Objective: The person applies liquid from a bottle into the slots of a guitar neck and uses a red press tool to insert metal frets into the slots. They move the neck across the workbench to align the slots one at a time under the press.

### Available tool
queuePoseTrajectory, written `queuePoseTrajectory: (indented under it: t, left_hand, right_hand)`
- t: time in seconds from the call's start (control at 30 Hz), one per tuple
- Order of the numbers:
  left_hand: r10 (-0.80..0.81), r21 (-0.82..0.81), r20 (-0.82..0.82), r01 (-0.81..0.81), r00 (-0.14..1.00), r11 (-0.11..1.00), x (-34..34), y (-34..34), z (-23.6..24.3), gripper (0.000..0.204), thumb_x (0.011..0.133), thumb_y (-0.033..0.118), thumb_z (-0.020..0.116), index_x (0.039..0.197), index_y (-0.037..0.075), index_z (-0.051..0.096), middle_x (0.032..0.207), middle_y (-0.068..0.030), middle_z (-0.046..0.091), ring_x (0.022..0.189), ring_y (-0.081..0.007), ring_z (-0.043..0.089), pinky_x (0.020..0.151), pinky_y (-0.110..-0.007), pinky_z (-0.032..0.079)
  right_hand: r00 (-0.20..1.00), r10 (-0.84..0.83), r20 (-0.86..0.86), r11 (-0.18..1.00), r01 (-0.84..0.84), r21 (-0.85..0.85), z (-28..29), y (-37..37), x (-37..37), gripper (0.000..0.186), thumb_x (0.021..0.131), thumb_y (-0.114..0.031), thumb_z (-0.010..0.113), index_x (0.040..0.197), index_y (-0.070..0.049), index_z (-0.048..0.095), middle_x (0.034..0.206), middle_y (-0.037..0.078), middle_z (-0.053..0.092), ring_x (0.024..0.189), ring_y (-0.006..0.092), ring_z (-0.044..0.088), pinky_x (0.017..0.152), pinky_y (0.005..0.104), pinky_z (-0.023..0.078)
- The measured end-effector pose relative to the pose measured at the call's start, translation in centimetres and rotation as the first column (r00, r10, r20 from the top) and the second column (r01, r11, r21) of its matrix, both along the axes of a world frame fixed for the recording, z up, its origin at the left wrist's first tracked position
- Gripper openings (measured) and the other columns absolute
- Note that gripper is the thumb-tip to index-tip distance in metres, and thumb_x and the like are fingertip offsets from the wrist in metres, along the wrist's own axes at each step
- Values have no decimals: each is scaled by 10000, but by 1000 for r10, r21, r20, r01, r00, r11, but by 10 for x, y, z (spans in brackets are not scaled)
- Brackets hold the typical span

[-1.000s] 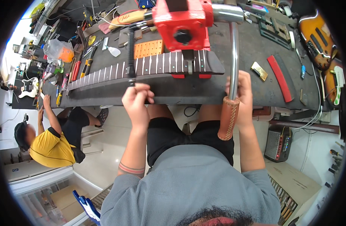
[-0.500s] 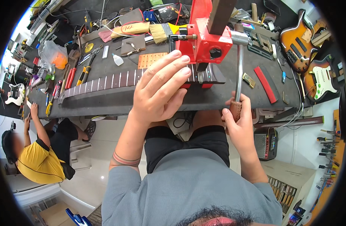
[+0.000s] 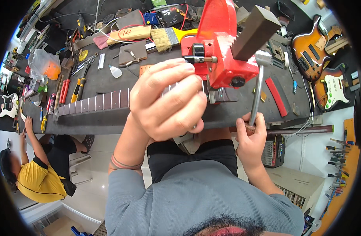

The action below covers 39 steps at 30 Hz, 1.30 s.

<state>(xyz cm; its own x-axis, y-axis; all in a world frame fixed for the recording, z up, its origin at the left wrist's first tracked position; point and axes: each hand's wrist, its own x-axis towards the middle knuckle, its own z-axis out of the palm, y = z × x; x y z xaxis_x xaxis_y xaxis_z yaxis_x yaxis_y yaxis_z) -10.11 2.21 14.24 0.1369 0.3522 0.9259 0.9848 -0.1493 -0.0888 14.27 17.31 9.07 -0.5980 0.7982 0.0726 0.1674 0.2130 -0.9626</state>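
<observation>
A red arbor press (image 3: 239, 70) with a dark toothed ram (image 3: 253, 33) stands over a fretted guitar neck (image 3: 96, 102), which lies along the bench edge. My left hand (image 3: 166, 102) is curled in front of the press, hiding part of the neck; its fingers close around something I cannot make out. A small black-and-metal fitting (image 3: 200, 59) on the press shows just beyond those fingers. My right hand (image 3: 249, 139) is wrapped around the brown leather grip (image 3: 250, 128) at the end of the steel lever (image 3: 257, 92).
The bench (image 3: 113, 126) holds pliers (image 3: 64, 90), a brush (image 3: 166, 39) and a red strip (image 3: 276, 96). Two guitars (image 3: 310, 51) stand at the right, above an amplifier (image 3: 275, 151). A person in yellow (image 3: 38, 177) works at the left.
My left hand left the black sprung rod, rose open in front of the press, and is now curled there. My right hand still holds the lever. The view of the press has shifted.
</observation>
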Motion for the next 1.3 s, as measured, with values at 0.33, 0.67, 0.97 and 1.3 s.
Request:
queuePoseTrajectory:
  t: [0.33,0.67,0.97,1.3]
  left_hand:
    - [-170,4,866,333,471,943,-39,39,62,414,1182,357,587,1222,-22,749,826,-56,724,762,-100,653,713,-266,491]
    - [357,-598,565,72,744,798,-45,-35,-15,461,1023,275,790,1407,34,707,1133,-163,744,1084,-318,722,999,-411,562]
    - [314,-786,56,-152,948,600,-34,-62,-51,727,893,69,837,1570,235,630,1443,-127,636,1294,-346,634,1072,-462,505]
    - [339,-760,-3,-222,941,611,-35,-59,-64,837,861,-56,740,1602,309,603,1369,-138,654,1223,-330,665,988,-461,517]
  right_hand:
    - [998,33,-47,995,-37,-96,0,1,4,159,1063,14,726,1105,-31,580,859,-32,556,680,7,467,592,218,383]
    - [990,83,-115,975,-104,-194,11,1,5,169,1076,-23,726,1189,-27,601,804,-46,571,640,8,484,560,232,379]
    - [977,79,-200,986,-106,-129,13,-2,10,511,1080,-36,700,1537,-33,473,1010,44,630,667,48,539,578,233,463]
    - [750,495,-439,802,-589,-100,148,69,26,678,1191,-576,382,1419,13,629,946,115,669,560,116,514,502,248,411]
